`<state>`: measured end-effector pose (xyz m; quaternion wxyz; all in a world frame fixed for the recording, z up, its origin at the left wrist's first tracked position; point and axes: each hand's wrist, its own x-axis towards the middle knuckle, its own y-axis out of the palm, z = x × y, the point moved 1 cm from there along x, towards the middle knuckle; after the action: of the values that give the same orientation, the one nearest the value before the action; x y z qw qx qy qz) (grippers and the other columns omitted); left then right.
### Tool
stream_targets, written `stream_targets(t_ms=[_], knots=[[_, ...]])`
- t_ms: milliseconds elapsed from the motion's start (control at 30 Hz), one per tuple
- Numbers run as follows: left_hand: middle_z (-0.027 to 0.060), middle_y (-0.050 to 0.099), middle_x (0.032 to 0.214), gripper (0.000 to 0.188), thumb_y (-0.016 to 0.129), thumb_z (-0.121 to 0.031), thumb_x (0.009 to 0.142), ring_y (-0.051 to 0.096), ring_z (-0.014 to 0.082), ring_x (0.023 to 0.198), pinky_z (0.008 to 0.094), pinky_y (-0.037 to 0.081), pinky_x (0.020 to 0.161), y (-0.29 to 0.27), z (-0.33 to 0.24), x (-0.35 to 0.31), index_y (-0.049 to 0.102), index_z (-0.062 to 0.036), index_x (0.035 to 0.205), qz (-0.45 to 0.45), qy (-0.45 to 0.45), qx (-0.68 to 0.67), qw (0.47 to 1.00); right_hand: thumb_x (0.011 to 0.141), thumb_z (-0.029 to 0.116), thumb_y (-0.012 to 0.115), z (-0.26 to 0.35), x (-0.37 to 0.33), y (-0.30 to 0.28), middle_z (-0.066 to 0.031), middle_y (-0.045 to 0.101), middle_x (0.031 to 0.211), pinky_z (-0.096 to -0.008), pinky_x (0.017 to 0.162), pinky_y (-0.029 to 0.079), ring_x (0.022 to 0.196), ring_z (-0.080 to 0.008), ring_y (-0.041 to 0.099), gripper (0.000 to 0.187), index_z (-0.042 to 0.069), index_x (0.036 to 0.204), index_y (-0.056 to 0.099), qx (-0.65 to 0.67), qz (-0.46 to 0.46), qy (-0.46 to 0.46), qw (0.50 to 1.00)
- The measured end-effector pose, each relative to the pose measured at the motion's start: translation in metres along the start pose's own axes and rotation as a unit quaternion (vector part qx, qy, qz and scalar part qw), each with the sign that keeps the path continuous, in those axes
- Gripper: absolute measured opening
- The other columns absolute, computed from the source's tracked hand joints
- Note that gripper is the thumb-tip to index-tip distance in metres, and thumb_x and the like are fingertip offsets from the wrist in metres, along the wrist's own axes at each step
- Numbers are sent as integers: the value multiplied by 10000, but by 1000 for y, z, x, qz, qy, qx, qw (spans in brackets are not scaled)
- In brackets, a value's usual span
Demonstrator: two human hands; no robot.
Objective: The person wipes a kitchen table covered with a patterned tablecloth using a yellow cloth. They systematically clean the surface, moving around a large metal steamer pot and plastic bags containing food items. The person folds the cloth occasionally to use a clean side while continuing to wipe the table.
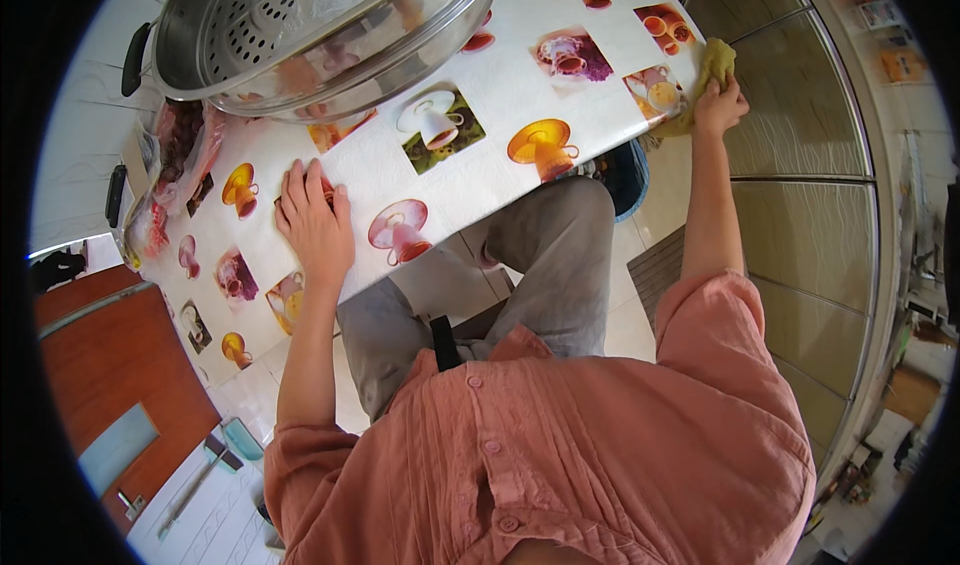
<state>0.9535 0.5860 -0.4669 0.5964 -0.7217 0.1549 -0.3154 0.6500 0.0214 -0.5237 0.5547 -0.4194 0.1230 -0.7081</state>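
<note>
My right hand [722, 107] grips a yellow-green cloth [716, 62] at the right corner of the table, where the cloth hangs against the edge. A glossy white tablecloth [490, 155] printed with cups and saucers covers the table. Flat on it, near the front edge at the left, rests my left hand [315, 223], its fingers stretched out and holding nothing. Beyond that hand stands a large metal steamer pot [330, 80] with a perforated tray, and a crumpled clear plastic bag [325, 7] lies inside.
A pink plastic bag [190, 155] with dark contents sits on the table's left side. Under the table, near my knee, is a blue bin [629, 180]. Glossy cabinet doors [805, 225] stand at the right, and a reddish-brown door [125, 365] is at the left.
</note>
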Motion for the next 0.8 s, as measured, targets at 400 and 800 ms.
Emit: stream_targets(t_ms=[400, 800], knots=[[135, 411, 1606, 540, 545, -359, 1029, 339, 327, 1511, 573, 225, 1217, 9, 8, 0, 487, -115, 1508, 3, -4, 4, 1000, 986, 158, 655, 115, -196, -55, -257, 364, 1398, -456, 1167, 330, 1317, -406, 410, 498, 69, 1453, 507, 217, 152, 123, 956], [126, 425, 1598, 544, 549, -376, 1023, 346, 324, 1501, 570, 210, 1223, 8, 6, -1, 494, -110, 1495, -1, -9, 2, 1000, 981, 76, 680, 42, -40, -20, -156, 565, 1408, -442, 883, 604, 1133, -285, 644, 442, 94, 1393, 520, 321, 53, 298, 898]])
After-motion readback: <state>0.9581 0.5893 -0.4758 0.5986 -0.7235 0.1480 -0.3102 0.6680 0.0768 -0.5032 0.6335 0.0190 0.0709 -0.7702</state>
